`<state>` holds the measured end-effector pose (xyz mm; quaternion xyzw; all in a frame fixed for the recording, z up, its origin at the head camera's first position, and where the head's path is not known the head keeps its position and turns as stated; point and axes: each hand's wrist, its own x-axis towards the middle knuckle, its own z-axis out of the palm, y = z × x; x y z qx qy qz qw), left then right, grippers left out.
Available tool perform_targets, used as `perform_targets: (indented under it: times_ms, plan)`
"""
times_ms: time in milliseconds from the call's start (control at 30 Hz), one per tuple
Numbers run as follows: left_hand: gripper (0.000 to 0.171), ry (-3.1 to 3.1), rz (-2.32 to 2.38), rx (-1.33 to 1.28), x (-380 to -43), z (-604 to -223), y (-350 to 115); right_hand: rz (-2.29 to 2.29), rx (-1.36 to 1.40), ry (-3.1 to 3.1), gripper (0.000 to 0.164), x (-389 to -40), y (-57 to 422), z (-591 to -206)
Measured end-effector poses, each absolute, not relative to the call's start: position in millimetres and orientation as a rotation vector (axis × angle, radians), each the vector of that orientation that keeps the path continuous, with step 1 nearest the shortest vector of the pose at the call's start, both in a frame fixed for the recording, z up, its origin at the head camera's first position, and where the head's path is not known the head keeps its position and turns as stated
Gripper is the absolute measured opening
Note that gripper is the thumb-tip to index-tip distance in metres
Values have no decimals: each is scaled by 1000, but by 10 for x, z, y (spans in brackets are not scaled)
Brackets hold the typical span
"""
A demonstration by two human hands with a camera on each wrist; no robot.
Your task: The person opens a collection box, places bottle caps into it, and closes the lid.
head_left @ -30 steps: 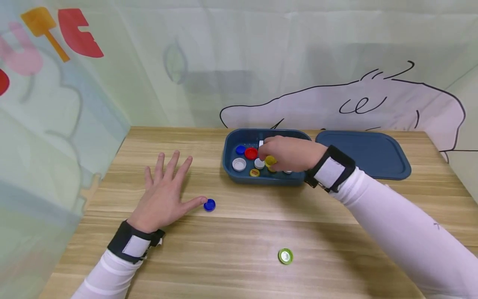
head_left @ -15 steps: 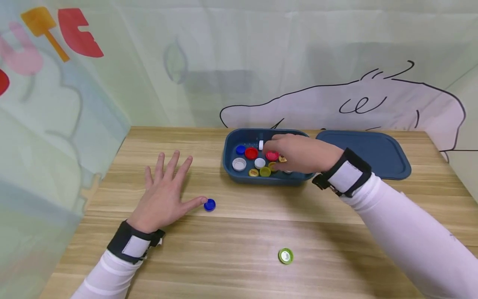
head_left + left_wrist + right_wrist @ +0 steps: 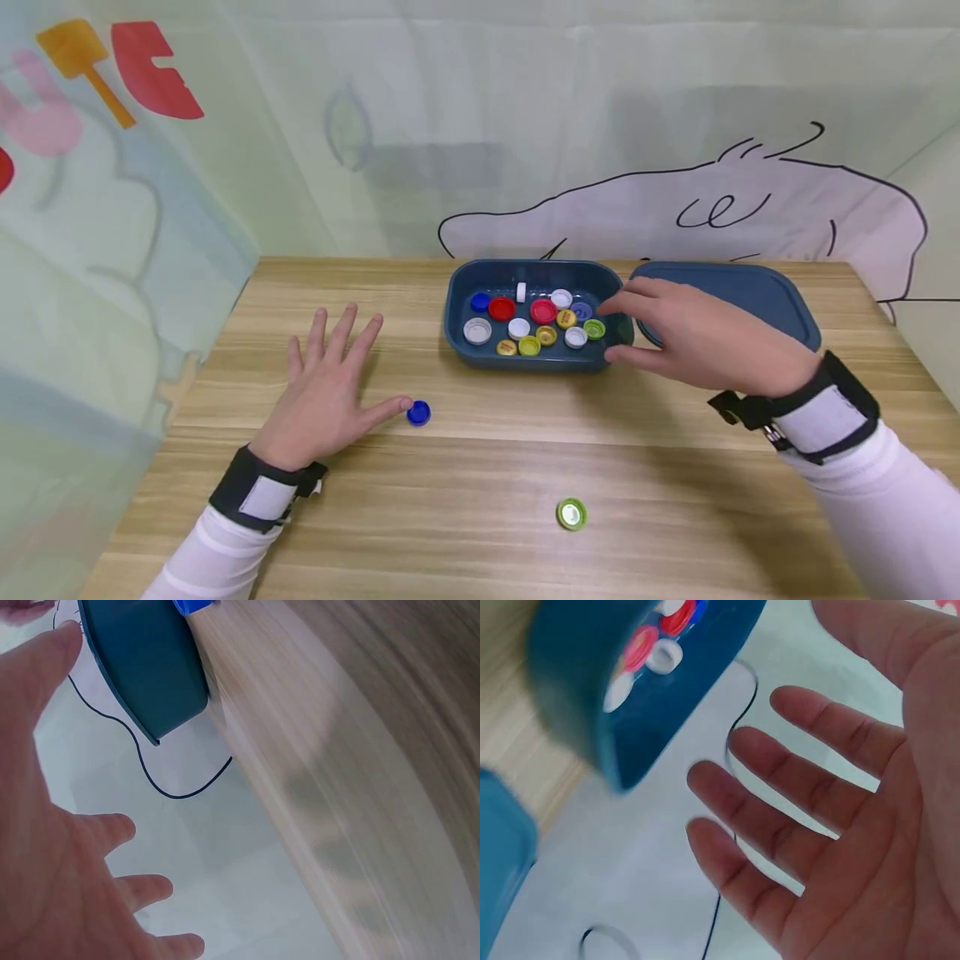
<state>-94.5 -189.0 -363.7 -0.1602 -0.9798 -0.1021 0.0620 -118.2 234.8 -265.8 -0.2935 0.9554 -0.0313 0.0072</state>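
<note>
On the wood-grain worktop [image 3: 465,525], blue bin [image 3: 480,273] sits mid-frame, its flat lid [image 3: 742,287] off to its right; for cap handling I'd pinch one at a time by the rim, fingertips clear of the bin wall, so neighbours don't shift. Right hand [image 3: 690,337] has thumb and fingers apart, nothing held, fingertips at the bin's right end with the bottle caps [image 3: 543,312] to their left. Left hand [image 3: 318,408], frame left, is spread, thumb tip at the dark blue cap [image 3: 418,413]; green cap [image 3: 572,514] lies lower centre, well apart from both.
</note>
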Motion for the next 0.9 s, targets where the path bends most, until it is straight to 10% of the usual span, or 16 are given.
perform_targets:
  times_ms: [900]
  plan:
    - [108, -3071, -334, -644, -971, -3568, -1696, -226, -573, 3153, 102, -757, 3256, -3456]
